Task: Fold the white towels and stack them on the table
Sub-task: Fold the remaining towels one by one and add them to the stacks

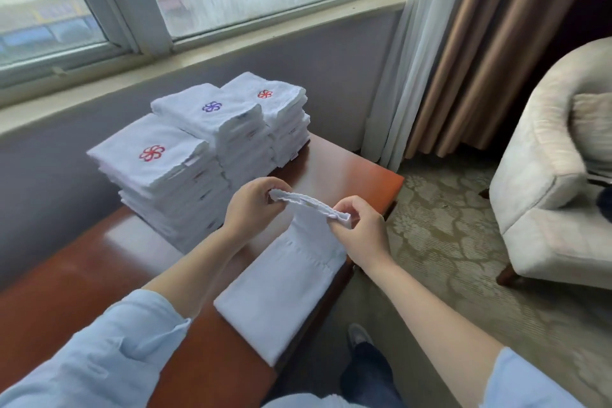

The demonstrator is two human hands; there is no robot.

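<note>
A white towel (281,295) lies partly on the red-brown table (82,275), its far end lifted. My left hand (251,205) pinches the left corner of that raised edge, and my right hand (361,228) pinches the right corner. The edge is stretched between them above the table. Three stacks of folded white towels stand behind: a near stack (159,175) with a red flower mark, a middle stack (225,129) with a purple mark, and a far stack (278,109) with a red mark.
A window sill and grey wall run behind the table. Curtains (480,43) hang at the right. A pale armchair (546,192) stands on the patterned carpet to the right. The table's right edge drops off beside the towel, with my shoe (359,336) below.
</note>
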